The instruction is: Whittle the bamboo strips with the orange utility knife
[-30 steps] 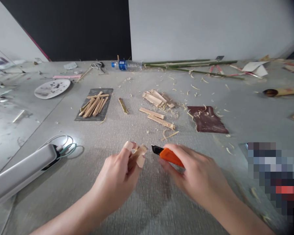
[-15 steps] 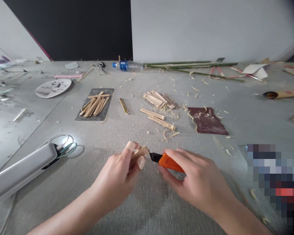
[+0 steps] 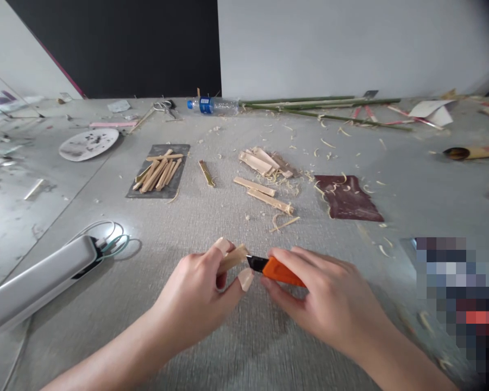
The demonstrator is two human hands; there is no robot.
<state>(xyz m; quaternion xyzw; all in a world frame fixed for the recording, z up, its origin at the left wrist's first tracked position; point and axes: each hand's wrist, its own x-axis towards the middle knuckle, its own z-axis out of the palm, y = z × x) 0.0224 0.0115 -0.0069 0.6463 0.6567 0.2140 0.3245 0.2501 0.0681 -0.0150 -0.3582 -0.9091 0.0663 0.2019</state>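
My left hand (image 3: 206, 290) grips a short pale bamboo strip (image 3: 233, 259), whose free end points to the right. Tape or a similar pale covering wraps the thumb and a finger of this hand. My right hand (image 3: 313, 282) is closed around an orange utility knife (image 3: 283, 271). Its dark blade (image 3: 256, 263) meets or nearly meets the strip's end, close to the left thumb. Beyond the hands lie two loose strips (image 3: 269, 201), a small pile of flat strips (image 3: 263, 162) and curly shavings (image 3: 287, 186).
Narrow sticks (image 3: 158, 172) lie on a dark sheet (image 3: 136, 193). Brown sandpaper (image 3: 350, 203) is at right, a white power bank (image 3: 44, 279) with cables at left. A plastic bottle (image 3: 224, 106) and green bamboo stalks (image 3: 309, 103) lie along the wall, a stained plate (image 3: 71, 149) farther left.
The left thumb has moved right and away from the strip, toward the blade. The knife has shifted slightly left, its tip now at the strip's end. The view has turned slightly.
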